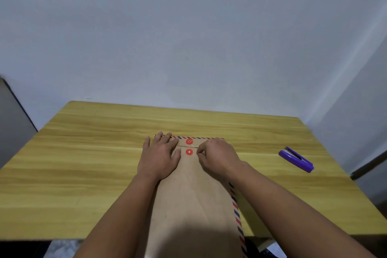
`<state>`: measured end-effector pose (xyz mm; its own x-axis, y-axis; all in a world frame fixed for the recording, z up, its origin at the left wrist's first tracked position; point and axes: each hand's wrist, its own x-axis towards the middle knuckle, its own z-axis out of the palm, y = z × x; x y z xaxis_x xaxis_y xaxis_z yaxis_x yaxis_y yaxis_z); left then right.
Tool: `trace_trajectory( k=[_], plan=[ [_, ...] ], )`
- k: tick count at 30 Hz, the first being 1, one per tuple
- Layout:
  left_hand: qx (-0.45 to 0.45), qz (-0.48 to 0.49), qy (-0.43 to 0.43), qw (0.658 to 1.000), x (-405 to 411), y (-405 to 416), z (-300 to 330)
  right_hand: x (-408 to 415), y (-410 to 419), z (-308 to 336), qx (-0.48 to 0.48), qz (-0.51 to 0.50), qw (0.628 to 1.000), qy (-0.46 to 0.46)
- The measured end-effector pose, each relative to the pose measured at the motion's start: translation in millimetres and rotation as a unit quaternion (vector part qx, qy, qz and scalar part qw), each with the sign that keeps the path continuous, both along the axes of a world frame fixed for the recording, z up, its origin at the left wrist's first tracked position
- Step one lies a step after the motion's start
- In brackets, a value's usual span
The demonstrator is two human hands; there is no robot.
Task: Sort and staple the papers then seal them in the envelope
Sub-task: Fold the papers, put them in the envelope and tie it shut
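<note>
Wooden table [83, 163] before a pale wall: envelope [194, 195] lies flap-down; left hand [160, 157], grip spread, presses it; right hand [217, 155] pinches the string [195, 148] beside the red buttons [189, 152]. Stapler [296, 159] aside; sealing apparently under way.

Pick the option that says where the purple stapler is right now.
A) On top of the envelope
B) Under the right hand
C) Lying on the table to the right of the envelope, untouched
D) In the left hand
C: the purple stapler lies on the table, apart from the envelope and both hands.
</note>
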<state>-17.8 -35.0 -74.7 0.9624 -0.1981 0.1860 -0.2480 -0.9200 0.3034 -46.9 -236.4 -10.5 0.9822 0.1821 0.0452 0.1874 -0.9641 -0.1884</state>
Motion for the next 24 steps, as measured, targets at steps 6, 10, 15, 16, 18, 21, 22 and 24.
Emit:
trace_trajectory(
  k=[6,10,15,16,18,21,22,24],
  plan=[
    [0.009,0.018,0.01,1.0,-1,1,5,-2,10,2,0.047,-0.026,0.998,0.04],
    [0.004,0.026,0.011,1.0,-1,1,5,-3,15,3,0.033,-0.03,0.998,0.052],
    [-0.007,0.03,0.005,1.0,-1,1,4,3,25,1,0.092,-0.046,0.99,0.092],
    [-0.012,0.032,0.003,0.999,-1,1,4,5,27,0,0.091,-0.054,0.99,0.095],
    [-0.028,0.034,0.003,0.999,-1,1,4,12,31,1,0.061,-0.083,0.99,0.095],
    [-0.039,0.038,0.004,0.999,-1,2,4,20,36,5,0.027,-0.103,0.988,0.115],
    [-0.041,0.038,0.004,0.998,-1,2,5,23,38,6,0.027,-0.098,0.987,0.126],
    [-0.042,0.039,0.005,0.998,0,2,4,30,42,5,0.034,-0.079,0.986,0.141]
  ],
)
